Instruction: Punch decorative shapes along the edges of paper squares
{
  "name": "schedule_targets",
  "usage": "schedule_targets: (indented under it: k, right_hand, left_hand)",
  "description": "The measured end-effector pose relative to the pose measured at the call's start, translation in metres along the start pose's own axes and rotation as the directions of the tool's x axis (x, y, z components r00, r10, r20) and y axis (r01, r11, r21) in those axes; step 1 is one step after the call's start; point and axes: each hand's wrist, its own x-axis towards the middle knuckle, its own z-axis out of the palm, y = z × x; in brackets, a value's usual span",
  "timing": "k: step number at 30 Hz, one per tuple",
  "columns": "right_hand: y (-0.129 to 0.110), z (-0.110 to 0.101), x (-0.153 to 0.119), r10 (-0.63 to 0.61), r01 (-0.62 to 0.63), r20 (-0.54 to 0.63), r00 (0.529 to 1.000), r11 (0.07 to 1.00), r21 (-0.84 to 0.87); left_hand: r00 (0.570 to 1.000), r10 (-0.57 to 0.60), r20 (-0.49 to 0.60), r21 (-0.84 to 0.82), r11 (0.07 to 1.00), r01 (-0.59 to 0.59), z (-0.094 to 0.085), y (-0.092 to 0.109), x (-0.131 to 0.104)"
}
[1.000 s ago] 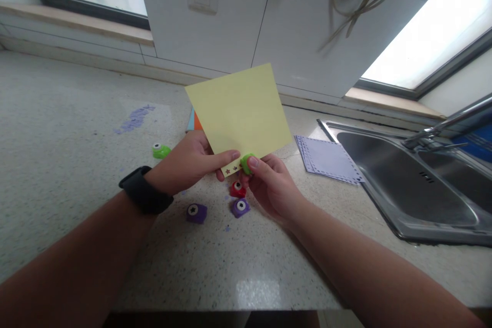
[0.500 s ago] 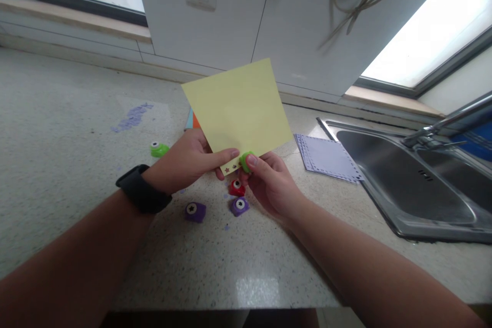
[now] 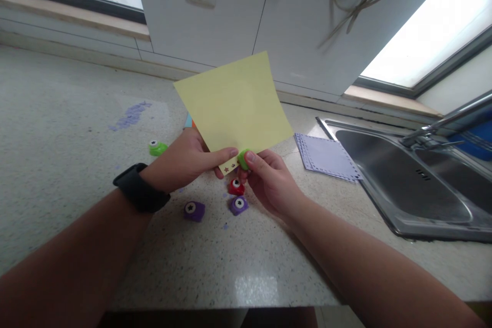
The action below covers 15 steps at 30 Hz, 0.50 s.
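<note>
A sheet of yellow paper (image 3: 236, 107) is raised above the counter, with small cut-out shapes near its lower corner. My left hand (image 3: 192, 158) pinches that corner, thumb on top. My right hand (image 3: 271, 177) grips a small green craft punch (image 3: 243, 159) at the paper's lower edge, thumb pressed on it. Just below lie a red punch (image 3: 236, 186) and a purple punch (image 3: 239, 205). Another purple punch (image 3: 193, 211) sits further left, and a second green punch (image 3: 157, 148) is beside my left wrist.
Punched lilac sheets (image 3: 326, 158) are stacked right of my hands, touching the edge of a steel sink (image 3: 400, 184). Purple paper bits (image 3: 130, 116) lie at the left on the speckled counter (image 3: 69, 164). A colored item is partly hidden behind the yellow paper.
The yellow paper's top has shifted slightly up and left and its sheet bends more. Both hands keep their hold, with the green punch at nearly the same place on the edge.
</note>
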Motion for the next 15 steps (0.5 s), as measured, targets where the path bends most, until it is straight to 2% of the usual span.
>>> schedule_targets:
  k: [6, 15]
  right_hand:
    - [-0.0001, 0.0003, 0.0009, 0.002, -0.002, 0.006, 1.000, 1.000, 0.011]
    - [0.0013, -0.0001, 0.0009, -0.019, 0.019, 0.033, 0.999, 1.000, 0.008]
  left_hand:
    - [0.999, 0.006, -0.033, 0.008, 1.000, -0.005, 0.0009, 0.0021, -0.0013]
    - [1.000, -0.001, -0.015, -0.061, 0.998, 0.000, 0.0033, -0.0005, 0.0007]
